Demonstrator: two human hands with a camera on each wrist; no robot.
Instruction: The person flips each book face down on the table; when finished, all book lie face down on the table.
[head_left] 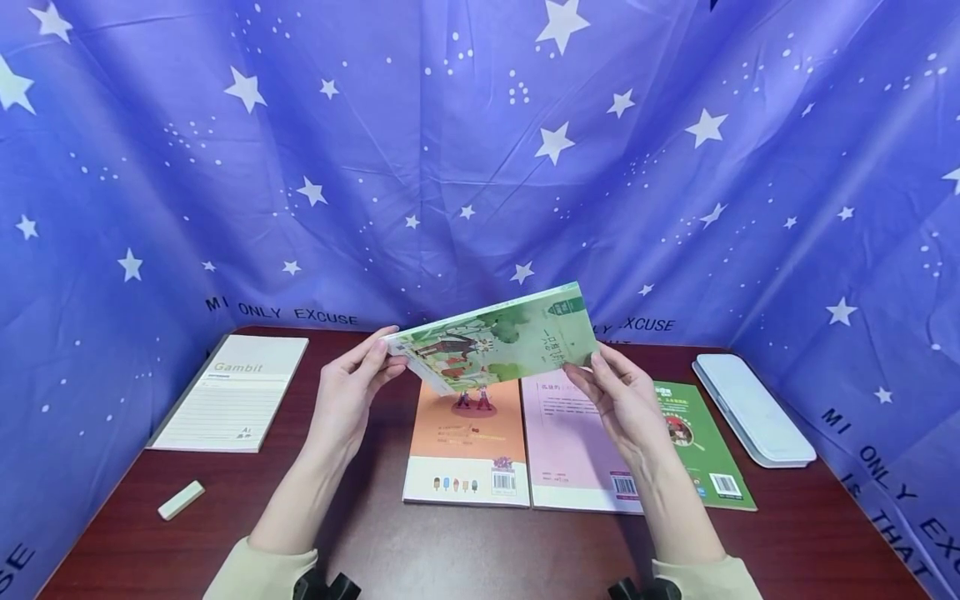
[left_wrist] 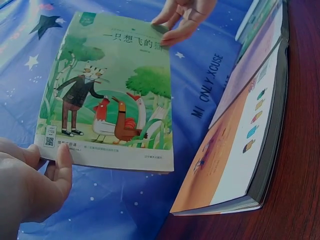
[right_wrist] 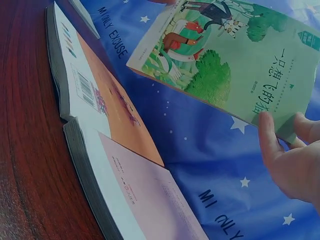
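Observation:
A green picture book [head_left: 495, 342] with a cat and birds on its cover is held up above the table, tilted. My left hand [head_left: 358, 379] pinches its left end between thumb and fingers, at the corner by the QR code in the left wrist view. At the other end my right hand [head_left: 615, 392] grips the corner near the printed title [right_wrist: 272, 82]. Below the raised book lie an orange book [head_left: 465, 442], a pink book [head_left: 562, 450] and a dark green book [head_left: 712, 450], side by side with back covers up. The raised book hides the orange one's top.
A white "Gambit" notebook [head_left: 232, 396] lies at the table's left, with a small whitish eraser-like block [head_left: 181, 501] in front of it. At the right sits a white case [head_left: 753, 408]. A blue star-printed curtain [head_left: 480, 167] encloses the dark red table [head_left: 450, 550].

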